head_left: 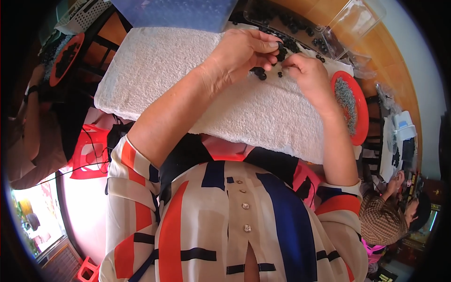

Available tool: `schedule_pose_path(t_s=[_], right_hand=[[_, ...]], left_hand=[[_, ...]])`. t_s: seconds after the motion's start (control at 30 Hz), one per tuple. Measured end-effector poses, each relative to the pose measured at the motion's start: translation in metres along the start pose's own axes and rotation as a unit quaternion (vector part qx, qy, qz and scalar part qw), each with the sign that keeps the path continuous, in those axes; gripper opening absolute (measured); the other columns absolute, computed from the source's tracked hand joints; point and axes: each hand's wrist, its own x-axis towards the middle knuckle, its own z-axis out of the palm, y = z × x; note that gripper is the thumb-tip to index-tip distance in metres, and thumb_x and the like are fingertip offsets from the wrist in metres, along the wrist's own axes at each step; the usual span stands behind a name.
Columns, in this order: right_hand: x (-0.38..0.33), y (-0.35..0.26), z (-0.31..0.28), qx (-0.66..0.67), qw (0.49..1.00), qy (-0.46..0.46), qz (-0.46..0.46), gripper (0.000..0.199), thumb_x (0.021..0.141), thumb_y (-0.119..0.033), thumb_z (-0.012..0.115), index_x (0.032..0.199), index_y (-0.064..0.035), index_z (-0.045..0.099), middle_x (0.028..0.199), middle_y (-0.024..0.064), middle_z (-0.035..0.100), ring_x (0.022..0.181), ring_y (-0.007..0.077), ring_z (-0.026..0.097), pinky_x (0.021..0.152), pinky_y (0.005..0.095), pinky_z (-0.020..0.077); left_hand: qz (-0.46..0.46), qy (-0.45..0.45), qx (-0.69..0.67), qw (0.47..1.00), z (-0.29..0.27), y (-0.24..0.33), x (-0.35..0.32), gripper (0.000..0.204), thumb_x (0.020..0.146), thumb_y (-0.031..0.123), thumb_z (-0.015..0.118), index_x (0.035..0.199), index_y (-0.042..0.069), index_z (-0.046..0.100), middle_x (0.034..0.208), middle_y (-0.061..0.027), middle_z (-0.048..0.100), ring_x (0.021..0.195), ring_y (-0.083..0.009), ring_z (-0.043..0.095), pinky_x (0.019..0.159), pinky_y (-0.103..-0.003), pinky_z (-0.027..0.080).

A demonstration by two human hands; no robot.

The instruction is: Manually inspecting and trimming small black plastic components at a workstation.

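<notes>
Single head-worn fisheye view, looking steeply down and forward over wearer's own torso. Sitting close above white towel (188, 80) covering worktop, both forearms entering from lower edge. Edges bending toward dark rim. Neighbouring people showing at far left and right margins.

At the far right we see a clear plastic clamshell package (329, 28), rectangular, its lid (357, 19) thrown open and tilted up toward the right, with small black parts inside. At the far edge, left of it, stands a blue translucent box (178, 13), rectangular and wide. Far left we see a white slotted basket (84, 13). Low at the right edge a small lit screen (431, 221) glows bluish beside another person; we cannot make out its shape.
</notes>
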Motion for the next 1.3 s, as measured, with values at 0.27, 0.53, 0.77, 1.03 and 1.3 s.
schedule_pose_path(t_s=[0.27,0.53,0.77,1.03,1.3], right_hand=[[-0.003,-0.012,0.003,-0.082,0.996,-0.026,0.001,0.012,0.081,-0.010,0.062,0.090,-0.0039,0.067,0.090,0.0133,0.066,0.084,0.0330,0.064,0.074,0.0386,0.0485],[-0.009,-0.006,0.005,-0.079,0.996,-0.024,-0.044,0.014,0.081,-0.008,0.059,0.092,-0.0047,0.066,0.091,0.0114,0.064,0.084,0.0326,0.063,0.074,0.0386,0.0488],[-0.012,0.018,0.011,-0.098,0.992,-0.002,-0.077,0.008,0.076,-0.007,0.058,0.083,-0.0072,0.062,0.082,0.0122,0.062,0.081,0.0337,0.063,0.069,0.0447,0.0477],[-0.010,0.005,0.031,-0.193,0.970,0.061,-0.135,0.010,0.068,-0.015,0.064,0.073,-0.0068,0.067,0.074,0.0119,0.065,0.073,0.0314,0.067,0.059,0.0446,0.0512],[-0.010,-0.001,0.030,-0.135,0.983,0.047,-0.114,0.011,0.067,-0.014,0.064,0.068,-0.0040,0.067,0.078,0.0157,0.067,0.073,0.0346,0.067,0.061,0.0475,0.0512]], left_hand=[[0.004,0.024,0.014,1.000,0.001,-0.001,-0.003,0.013,0.091,0.001,0.061,0.098,-0.009,0.063,0.082,-0.0138,0.063,0.067,-0.0203,0.062,0.059,-0.030,0.054],[0.014,0.027,0.030,0.999,-0.001,0.001,-0.005,0.013,0.090,0.000,0.061,0.098,-0.009,0.064,0.081,-0.0136,0.063,0.065,-0.0199,0.062,0.059,-0.029,0.054],[0.006,0.035,0.088,0.995,0.007,-0.006,0.002,0.025,0.088,0.006,0.066,0.109,-0.008,0.062,0.089,-0.0109,0.066,0.072,-0.0166,0.063,0.063,-0.028,0.051],[-0.022,-0.042,0.083,0.995,-0.019,-0.002,0.008,0.025,0.095,0.006,0.054,0.116,-0.007,0.056,0.093,-0.0109,0.062,0.079,-0.0188,0.060,0.064,-0.028,0.048],[0.017,-0.056,0.122,0.991,-0.020,-0.004,0.005,0.022,0.094,0.007,0.056,0.114,-0.004,0.058,0.095,-0.0091,0.061,0.082,-0.0169,0.057,0.064,-0.026,0.046]])
